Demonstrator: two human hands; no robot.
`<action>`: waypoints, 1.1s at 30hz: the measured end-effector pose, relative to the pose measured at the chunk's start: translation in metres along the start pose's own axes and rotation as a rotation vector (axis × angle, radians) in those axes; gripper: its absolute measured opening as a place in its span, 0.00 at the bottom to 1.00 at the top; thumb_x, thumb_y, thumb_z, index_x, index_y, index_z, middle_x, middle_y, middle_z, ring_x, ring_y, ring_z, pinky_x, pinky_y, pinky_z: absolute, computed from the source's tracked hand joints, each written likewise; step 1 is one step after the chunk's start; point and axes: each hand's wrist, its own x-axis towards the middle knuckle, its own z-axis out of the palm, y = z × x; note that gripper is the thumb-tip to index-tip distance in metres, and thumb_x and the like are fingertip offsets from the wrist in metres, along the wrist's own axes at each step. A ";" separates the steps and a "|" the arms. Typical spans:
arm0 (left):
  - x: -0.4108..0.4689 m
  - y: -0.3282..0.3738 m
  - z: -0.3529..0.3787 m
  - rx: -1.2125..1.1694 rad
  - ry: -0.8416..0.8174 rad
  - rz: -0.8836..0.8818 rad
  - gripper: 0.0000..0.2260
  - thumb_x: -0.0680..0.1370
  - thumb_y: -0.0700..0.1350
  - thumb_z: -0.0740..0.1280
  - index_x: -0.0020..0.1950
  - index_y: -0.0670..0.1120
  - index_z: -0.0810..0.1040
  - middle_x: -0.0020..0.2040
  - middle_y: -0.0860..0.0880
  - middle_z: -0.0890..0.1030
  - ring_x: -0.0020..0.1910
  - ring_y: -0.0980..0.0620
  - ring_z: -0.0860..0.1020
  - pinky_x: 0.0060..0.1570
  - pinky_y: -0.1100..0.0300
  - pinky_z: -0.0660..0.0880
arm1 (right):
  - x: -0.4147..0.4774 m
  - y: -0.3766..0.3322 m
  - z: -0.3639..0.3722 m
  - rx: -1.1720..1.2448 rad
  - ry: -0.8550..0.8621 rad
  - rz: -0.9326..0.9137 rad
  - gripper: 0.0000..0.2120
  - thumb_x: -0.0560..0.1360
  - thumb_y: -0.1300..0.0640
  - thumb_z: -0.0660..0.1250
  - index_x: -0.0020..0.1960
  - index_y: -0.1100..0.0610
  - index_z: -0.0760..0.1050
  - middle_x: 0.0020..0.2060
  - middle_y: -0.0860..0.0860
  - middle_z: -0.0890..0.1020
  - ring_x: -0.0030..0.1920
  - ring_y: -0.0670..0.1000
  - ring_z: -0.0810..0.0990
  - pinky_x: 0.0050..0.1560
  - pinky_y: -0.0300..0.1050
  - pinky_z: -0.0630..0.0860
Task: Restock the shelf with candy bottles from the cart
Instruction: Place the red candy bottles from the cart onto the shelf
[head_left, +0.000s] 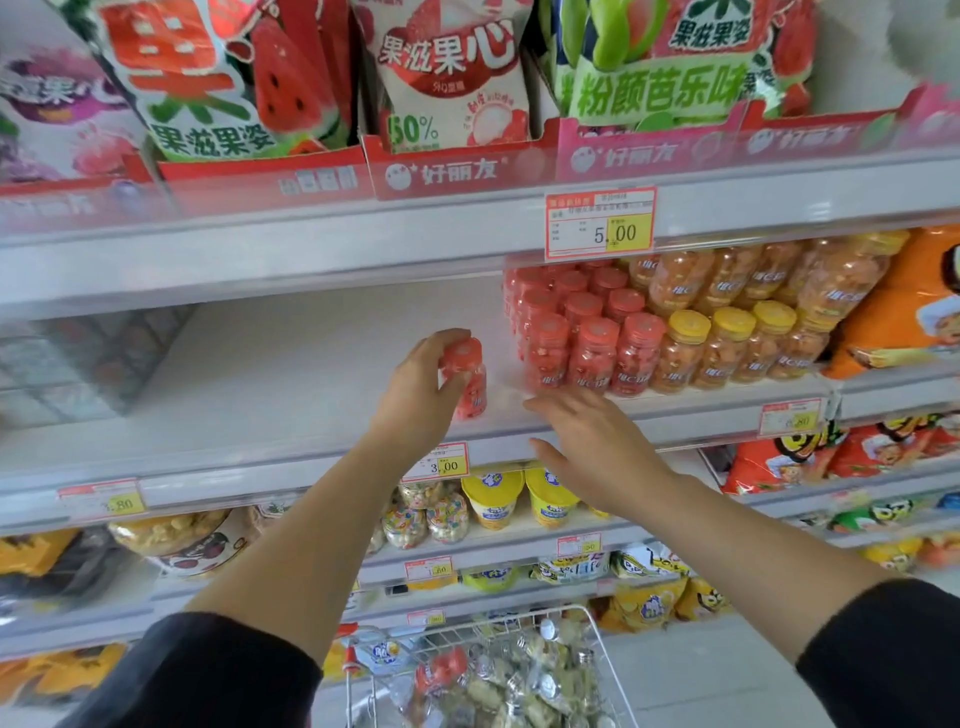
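My left hand (421, 400) grips a pink candy bottle (474, 397) upright at the shelf (285, 384) front; my right hand (592, 447) hovers just beside, fingers straight.

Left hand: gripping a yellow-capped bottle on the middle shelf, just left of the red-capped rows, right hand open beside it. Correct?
Not quite. In the head view the bottle gripped by the left hand has a red cap, not yellow. The yellow-capped bottles stand to the right of the red-capped rows. The rest holds: middle shelf, left of those rows, right hand open beside it.
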 end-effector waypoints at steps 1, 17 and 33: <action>0.000 -0.001 0.000 0.005 0.000 0.003 0.19 0.79 0.39 0.65 0.68 0.54 0.73 0.62 0.53 0.78 0.60 0.53 0.77 0.62 0.55 0.73 | 0.002 -0.002 0.002 -0.013 -0.008 0.013 0.23 0.81 0.48 0.60 0.74 0.53 0.66 0.72 0.50 0.71 0.71 0.54 0.66 0.72 0.51 0.63; 0.000 0.000 -0.001 0.035 0.001 0.050 0.18 0.80 0.41 0.65 0.69 0.52 0.72 0.63 0.52 0.78 0.59 0.54 0.76 0.59 0.61 0.71 | 0.034 -0.018 0.001 -0.027 -0.126 0.129 0.23 0.82 0.47 0.55 0.74 0.56 0.64 0.75 0.55 0.65 0.71 0.61 0.63 0.72 0.53 0.61; 0.000 -0.002 0.003 0.022 0.017 0.040 0.22 0.79 0.44 0.68 0.72 0.53 0.68 0.64 0.52 0.77 0.61 0.54 0.77 0.61 0.56 0.74 | 0.044 -0.019 0.000 0.043 -0.138 0.133 0.19 0.81 0.53 0.56 0.69 0.58 0.68 0.69 0.56 0.70 0.68 0.62 0.66 0.68 0.54 0.64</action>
